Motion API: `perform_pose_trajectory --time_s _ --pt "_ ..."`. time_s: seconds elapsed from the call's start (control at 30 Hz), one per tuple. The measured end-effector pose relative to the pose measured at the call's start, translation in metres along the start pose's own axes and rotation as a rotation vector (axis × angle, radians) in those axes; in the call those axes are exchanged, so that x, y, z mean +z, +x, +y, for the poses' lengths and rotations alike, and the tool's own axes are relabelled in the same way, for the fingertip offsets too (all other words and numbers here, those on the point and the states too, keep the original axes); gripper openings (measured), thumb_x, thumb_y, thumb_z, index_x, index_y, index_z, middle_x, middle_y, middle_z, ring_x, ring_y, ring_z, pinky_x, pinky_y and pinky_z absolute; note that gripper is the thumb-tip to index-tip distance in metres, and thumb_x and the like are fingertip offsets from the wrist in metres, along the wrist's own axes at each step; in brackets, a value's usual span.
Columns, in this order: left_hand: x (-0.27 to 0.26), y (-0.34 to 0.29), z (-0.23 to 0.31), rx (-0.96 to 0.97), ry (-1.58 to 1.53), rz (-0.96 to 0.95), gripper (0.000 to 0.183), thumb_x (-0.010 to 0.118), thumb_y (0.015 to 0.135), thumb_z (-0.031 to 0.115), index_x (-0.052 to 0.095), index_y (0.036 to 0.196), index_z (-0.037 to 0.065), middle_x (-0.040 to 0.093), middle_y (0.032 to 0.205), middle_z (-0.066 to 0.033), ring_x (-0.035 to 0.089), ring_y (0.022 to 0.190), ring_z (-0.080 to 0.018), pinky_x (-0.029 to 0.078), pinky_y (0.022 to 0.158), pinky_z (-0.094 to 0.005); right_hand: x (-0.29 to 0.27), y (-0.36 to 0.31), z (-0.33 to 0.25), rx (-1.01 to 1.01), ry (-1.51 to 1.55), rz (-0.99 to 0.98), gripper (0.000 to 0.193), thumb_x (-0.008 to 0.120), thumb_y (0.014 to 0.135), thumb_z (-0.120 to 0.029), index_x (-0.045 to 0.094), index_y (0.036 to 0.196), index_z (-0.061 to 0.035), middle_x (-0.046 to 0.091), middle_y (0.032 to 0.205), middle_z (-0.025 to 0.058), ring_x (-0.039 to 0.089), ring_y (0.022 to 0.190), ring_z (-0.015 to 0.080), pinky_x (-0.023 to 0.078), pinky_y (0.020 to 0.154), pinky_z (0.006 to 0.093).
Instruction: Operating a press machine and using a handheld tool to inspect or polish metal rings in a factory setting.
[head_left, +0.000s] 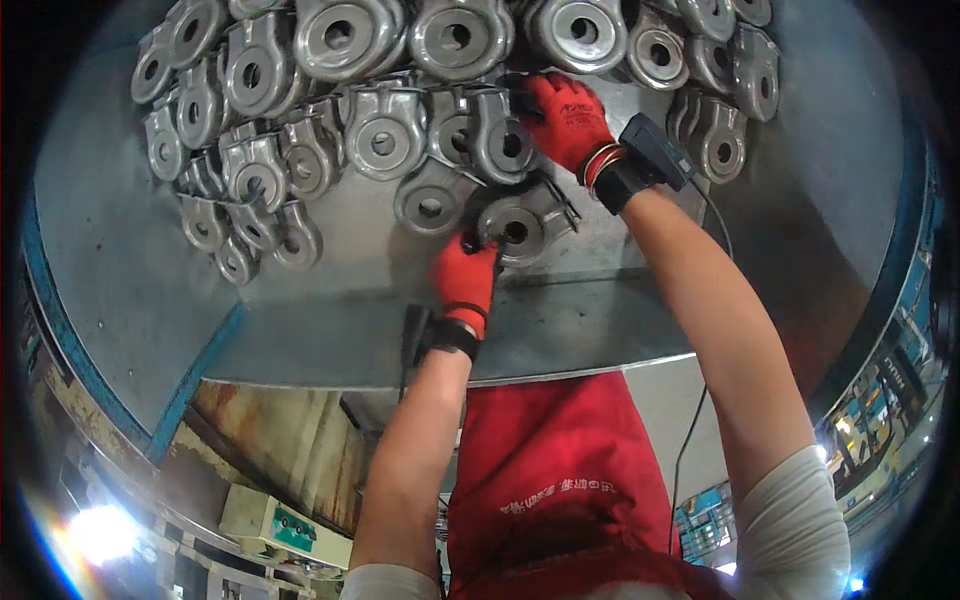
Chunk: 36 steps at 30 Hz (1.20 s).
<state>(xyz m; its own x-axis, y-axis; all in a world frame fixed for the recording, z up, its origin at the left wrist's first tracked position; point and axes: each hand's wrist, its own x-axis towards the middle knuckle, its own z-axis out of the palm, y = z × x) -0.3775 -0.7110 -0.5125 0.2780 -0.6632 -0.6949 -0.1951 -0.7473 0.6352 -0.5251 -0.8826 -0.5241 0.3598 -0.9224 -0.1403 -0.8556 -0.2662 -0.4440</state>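
My left hand (466,272), in a red glove with dark fingertips, is closed on the near rim of a stamped metal bracket (528,228). This bracket has a round, dished end with a hole in it, and it lies tilted in the metal bin. Farther off, my right hand (568,118), gloved the same way, is closed at the upper end of a second metal bracket (503,146). Its fingertips are partly hidden behind that bracket. Another like bracket (432,200) lies just left of the two.
A heap of similar brackets (258,75) fills the far side of the bin (340,330), with loose ones (722,140) at the right. The bin's near edge runs before my red apron (560,450). A cable (690,450) hangs by my right arm. A control box (285,525) stands lower left.
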Motion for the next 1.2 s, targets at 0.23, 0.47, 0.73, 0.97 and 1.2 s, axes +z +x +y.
perform_pose_trajectory --time_s 0.23,0.47,0.73,0.97,1.2 --pt "0.008 -0.014 0.021 -0.016 0.353 0.027 0.05 0.063 0.069 0.015 0.048 0.116 0.004 0.057 0.106 -0.0183 0.053 0.1 -0.0332 0.041 0.085 -0.037 0.006 0.001 0.003 -0.007 -0.013 0.013 0.033 0.063 0.066 -0.023 0.057 0.098 -0.0132 0.056 0.094 0.011 0.05 0.095 0.0295 0.039 0.081 0.0412" --pt "0.004 -0.002 -0.009 -0.014 0.051 -0.075 0.056 0.064 0.071 0.014 0.044 0.121 0.004 0.055 0.112 -0.0152 0.052 0.103 -0.0266 0.04 0.087 -0.0325 -0.052 -0.032 -0.021 -0.16 0.061 0.014 0.019 0.061 0.066 -0.011 0.057 0.084 -0.0071 0.055 0.084 0.01 0.051 0.083 0.0293 0.041 0.072 0.0381" --pt "0.002 0.012 -0.049 -0.104 -0.341 -0.128 0.049 0.058 0.077 0.018 0.044 0.121 0.002 0.052 0.116 -0.0116 0.049 0.106 -0.0204 0.037 0.09 -0.0317 -0.064 -0.109 -0.031 0.315 0.362 -0.126 0.022 0.061 0.071 -0.012 0.057 0.09 -0.0033 0.056 0.085 0.0137 0.052 0.082 0.0325 0.042 0.072 0.039" --pt "0.0 0.01 -0.026 -0.15 -0.561 -0.251 0.052 0.056 0.081 0.029 0.04 0.122 0.0 0.048 0.12 -0.0117 0.044 0.113 -0.0214 0.034 0.093 -0.0323 -0.029 -0.125 -0.038 0.321 0.267 -0.073 0.026 0.06 0.071 -0.013 0.056 0.096 -0.0055 0.056 0.087 0.0147 0.052 0.084 0.0324 0.041 0.075 0.0385" --pt "0.009 0.007 0.002 0.175 -0.203 -0.169 0.052 0.05 0.085 0.023 0.03 0.129 0.003 0.043 0.125 -0.0123 0.042 0.112 -0.0239 0.035 0.092 -0.0328 -0.011 -0.066 -0.074 0.063 0.355 -0.012 0.038 0.06 0.069 -0.022 0.052 0.103 -0.008 0.055 0.091 0.0122 0.051 0.087 0.0308 0.038 0.076 0.0419"
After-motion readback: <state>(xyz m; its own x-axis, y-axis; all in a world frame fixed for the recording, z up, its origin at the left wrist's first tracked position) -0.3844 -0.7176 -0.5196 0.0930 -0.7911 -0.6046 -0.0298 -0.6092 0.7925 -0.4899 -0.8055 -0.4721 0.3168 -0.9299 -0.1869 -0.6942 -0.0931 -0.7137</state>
